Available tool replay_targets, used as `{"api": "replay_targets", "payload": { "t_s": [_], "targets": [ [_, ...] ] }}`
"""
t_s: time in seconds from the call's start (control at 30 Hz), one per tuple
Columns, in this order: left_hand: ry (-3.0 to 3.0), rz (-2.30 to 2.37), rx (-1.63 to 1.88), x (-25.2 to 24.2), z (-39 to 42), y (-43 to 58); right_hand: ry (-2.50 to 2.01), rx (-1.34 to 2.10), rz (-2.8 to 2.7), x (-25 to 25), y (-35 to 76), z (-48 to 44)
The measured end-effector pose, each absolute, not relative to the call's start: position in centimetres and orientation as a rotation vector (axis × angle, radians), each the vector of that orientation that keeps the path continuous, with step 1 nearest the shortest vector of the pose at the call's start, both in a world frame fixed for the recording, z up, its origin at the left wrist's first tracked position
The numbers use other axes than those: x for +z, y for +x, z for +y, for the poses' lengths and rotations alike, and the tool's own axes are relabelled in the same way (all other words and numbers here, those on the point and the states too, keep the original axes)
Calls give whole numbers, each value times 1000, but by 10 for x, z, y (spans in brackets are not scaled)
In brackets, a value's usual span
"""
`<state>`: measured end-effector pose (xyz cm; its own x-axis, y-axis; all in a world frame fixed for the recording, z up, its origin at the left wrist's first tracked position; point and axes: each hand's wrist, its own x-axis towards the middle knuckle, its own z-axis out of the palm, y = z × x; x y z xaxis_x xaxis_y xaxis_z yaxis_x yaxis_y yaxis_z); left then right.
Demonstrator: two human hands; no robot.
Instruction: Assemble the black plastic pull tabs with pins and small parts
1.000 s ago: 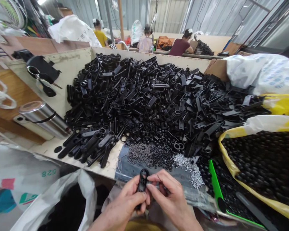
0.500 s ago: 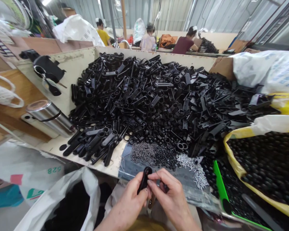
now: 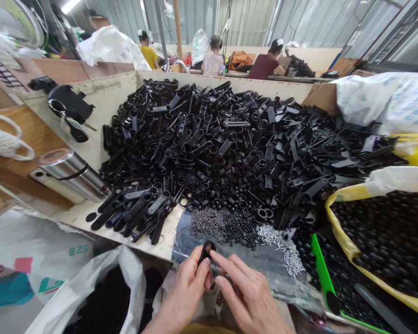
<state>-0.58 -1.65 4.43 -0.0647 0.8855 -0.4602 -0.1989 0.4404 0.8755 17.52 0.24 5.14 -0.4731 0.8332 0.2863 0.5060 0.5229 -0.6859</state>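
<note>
My left hand (image 3: 184,290) is closed around a black plastic handle-like part (image 3: 206,250) with a rounded ring end, which points up and away from me; its lower end is hidden by my fingers. At the ring, my right hand (image 3: 249,292) touches the part with its index fingertip, the thumb held apart below. Its other fingers are partly hidden, and I see nothing gripped in them. In front of my hands, small grey-brown springs or screws (image 3: 207,222), small black pieces (image 3: 238,229) and silver pins (image 3: 290,257) lie in heaps on a grey sheet (image 3: 230,255).
A large heap of black plastic parts (image 3: 195,134) fills the walled bench. Several longer handles (image 3: 139,208) lie at the left, near a steel flask (image 3: 73,169). An open white sack (image 3: 128,278) stands below left. Right are a green-edged tray (image 3: 322,269) and a sack of black balls (image 3: 390,236). Several people sit beyond.
My right thumb and index finger have opened from a pinch at the part; the index fingertip now rests on the ring end. The left hand keeps its hold, with the part tipped slightly lower.
</note>
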Motion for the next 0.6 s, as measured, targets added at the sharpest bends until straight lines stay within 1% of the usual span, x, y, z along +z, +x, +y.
{"api": "replay_targets", "payload": {
  "t_s": [0.1, 0.27, 0.6],
  "targets": [
    [732, 1333, 995, 39, -18, -7, -1122, 704, -2145, 53, 183, 4],
    [841, 1373, 968, 40, -16, -7, -1168, 856, -2255, 46, 182, 4],
    [890, 1455, 952, 40, -17, -2, -1308, 809, -2395, 43, 174, 4]
  ]
}}
